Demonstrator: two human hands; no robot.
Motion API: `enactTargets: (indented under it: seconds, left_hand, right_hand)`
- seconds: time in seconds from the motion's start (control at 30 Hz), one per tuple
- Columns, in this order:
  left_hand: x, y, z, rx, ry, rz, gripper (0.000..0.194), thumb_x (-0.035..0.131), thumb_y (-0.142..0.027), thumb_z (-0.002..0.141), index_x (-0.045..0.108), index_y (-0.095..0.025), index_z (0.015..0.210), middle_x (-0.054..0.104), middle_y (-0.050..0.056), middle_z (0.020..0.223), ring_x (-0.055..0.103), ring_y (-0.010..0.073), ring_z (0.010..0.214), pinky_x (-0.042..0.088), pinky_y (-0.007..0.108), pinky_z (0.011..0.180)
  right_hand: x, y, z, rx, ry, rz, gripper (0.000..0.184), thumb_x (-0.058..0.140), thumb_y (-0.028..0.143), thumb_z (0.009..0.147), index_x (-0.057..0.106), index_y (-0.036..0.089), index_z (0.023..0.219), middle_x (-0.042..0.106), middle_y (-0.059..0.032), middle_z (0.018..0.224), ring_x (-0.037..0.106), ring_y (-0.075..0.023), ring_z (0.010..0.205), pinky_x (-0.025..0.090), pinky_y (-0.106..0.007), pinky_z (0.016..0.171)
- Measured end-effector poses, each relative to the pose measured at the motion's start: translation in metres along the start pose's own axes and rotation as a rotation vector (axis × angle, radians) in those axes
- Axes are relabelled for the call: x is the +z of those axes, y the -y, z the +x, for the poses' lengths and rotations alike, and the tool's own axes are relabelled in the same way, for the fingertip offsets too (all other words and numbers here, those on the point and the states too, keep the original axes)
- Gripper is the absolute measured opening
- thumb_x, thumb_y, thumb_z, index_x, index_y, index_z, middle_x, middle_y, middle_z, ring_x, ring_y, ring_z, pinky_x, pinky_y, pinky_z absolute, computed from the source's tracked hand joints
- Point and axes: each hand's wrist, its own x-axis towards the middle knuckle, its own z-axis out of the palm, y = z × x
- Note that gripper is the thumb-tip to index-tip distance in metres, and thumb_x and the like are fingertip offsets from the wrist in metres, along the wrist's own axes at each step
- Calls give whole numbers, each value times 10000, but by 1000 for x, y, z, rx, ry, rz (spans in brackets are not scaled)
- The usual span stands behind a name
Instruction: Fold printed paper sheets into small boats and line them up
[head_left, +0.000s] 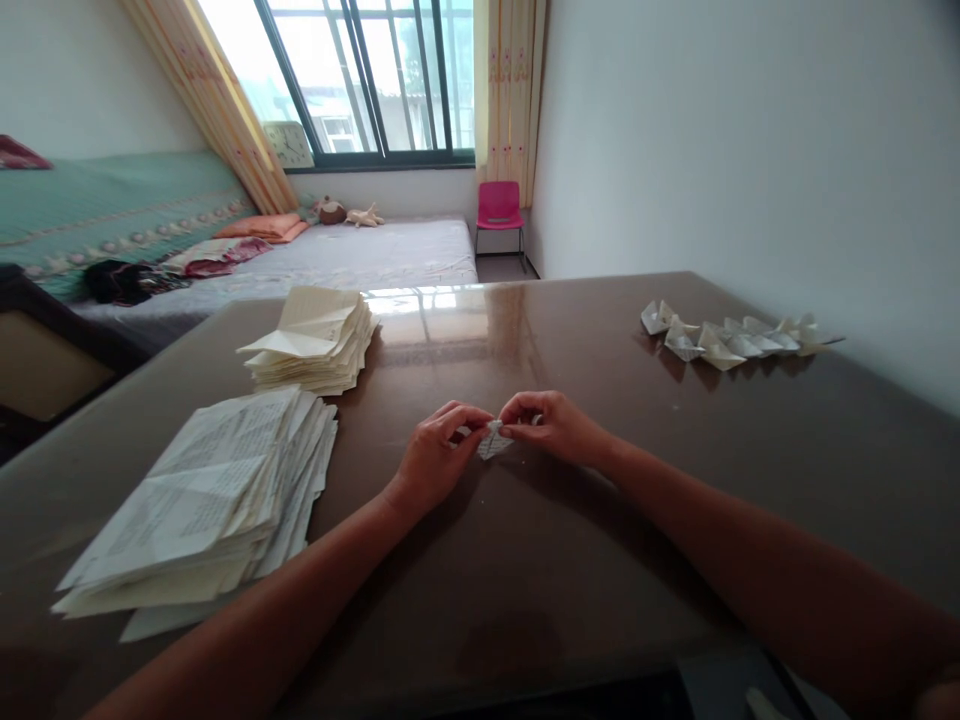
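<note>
My left hand (439,455) and my right hand (551,425) meet at the middle of a dark brown table (525,560). Both pinch a small folded piece of printed paper (493,438) between fingertips, held just above the tabletop. To the left lies a thick stack of printed sheets (210,500). Behind it stands a second stack of folded sheets (315,340). A row of several finished folded paper shapes (731,337) sits at the far right of the table.
A white wall (750,130) runs along the table's right side. Beyond the table are a bed (352,255) with clothes and soft toys, a pink chair (499,210), a window with curtains and a green-covered sofa (97,215) at left.
</note>
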Motion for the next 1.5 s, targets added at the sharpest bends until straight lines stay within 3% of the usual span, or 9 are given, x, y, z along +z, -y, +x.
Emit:
enactTargets:
  seconds: [0.2, 0.47, 0.67, 0.87, 1.03, 1.37, 1.43, 1.5]
  left_hand:
    - [0, -3, -1, 8, -18, 125, 188, 542, -341, 883, 678, -223, 936, 634, 13, 909, 599, 109, 756, 501, 202, 621]
    - [0, -7, 0, -14, -38, 259, 171, 531, -351, 884, 650, -229, 881, 633, -5, 897, 566, 100, 707, 469, 199, 627]
    - [-3, 4, 2, -65, -55, 220, 135, 522, -315, 879, 622, -224, 869, 648, -21, 875, 580, 100, 687, 453, 207, 621]
    - [-5, 17, 6, -140, -104, 168, 114, 545, -299, 846, 620, -215, 867, 677, -14, 850, 604, 118, 711, 455, 211, 607]
    - [-8, 24, 10, -198, -105, 137, 109, 560, -300, 818, 600, -199, 833, 684, 2, 830, 638, 140, 766, 455, 212, 597]
    - [-10, 28, 16, -311, -33, 132, 115, 562, -300, 776, 570, -186, 786, 650, -2, 722, 612, 144, 681, 432, 247, 623]
    - [-9, 26, 15, -310, -36, 144, 106, 559, -295, 774, 562, -190, 782, 648, -7, 717, 608, 140, 672, 424, 244, 616]
    - [-7, 25, 13, -303, -41, 156, 98, 560, -293, 773, 557, -196, 786, 647, -13, 714, 604, 136, 663, 420, 238, 609]
  right_hand:
    - [2, 11, -6, -162, -121, -180, 129, 619, 300, 837, 695, 196, 840, 644, -11, 834, 551, -110, 690, 427, -229, 656]
    - [5, 11, -6, -221, -163, -253, 109, 563, 225, 863, 660, 198, 821, 650, -14, 846, 581, -120, 727, 437, -230, 672]
    - [4, 2, -1, -124, -199, -116, 91, 569, 259, 851, 629, 191, 845, 661, -11, 775, 600, -121, 667, 468, -226, 619]
    - [-6, -14, 1, -17, -130, 8, 111, 607, 296, 800, 591, 196, 846, 706, -26, 870, 633, -133, 690, 489, -240, 631]
    - [-17, -31, 5, 40, -83, 67, 109, 607, 245, 748, 590, 184, 837, 685, -6, 805, 599, -120, 665, 463, -222, 599]
    - [-32, -38, 9, 147, -60, -24, 26, 562, 167, 710, 540, 182, 711, 701, -28, 898, 618, -147, 766, 486, -254, 688]
    - [-31, -36, 8, 143, -18, -38, 27, 562, 172, 723, 546, 182, 742, 701, -38, 925, 626, -155, 799, 495, -268, 716]
    - [-30, -33, 5, 108, 41, -63, 152, 578, 182, 731, 575, 183, 883, 688, -51, 992, 626, -165, 862, 500, -286, 754]
